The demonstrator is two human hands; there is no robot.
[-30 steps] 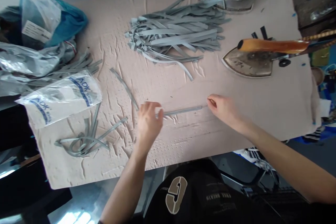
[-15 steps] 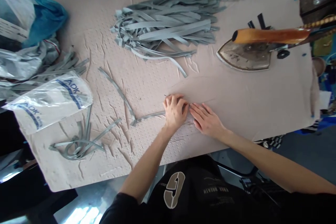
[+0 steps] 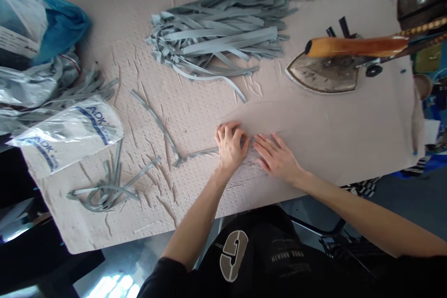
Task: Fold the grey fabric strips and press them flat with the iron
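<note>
Tabletop [image 3: 356, 139] surface creased. Left hand [image 3: 232, 145] curled over a strip [image 3: 199, 153], on the wearer's side of the pile [image 3: 220, 32]; whether its grip is closed cannot be determined. Right hand [image 3: 278, 157]: grip unclosed, fingers extended flat, same side of the pile. Iron [image 3: 323, 74]: right of the pile. Packet [image 3: 71, 135]: left of it.

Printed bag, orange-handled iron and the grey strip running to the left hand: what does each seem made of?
Bag: probably thin clear plastic, glossy, its surface catching the light.
Iron: dull metal body, stained and scuffed; the handle looks like varnished wood, orange-brown with a sheen.
Grey strip: perhaps fabric tape, matte and pliable-looking, but any weave is too small to see.
</note>
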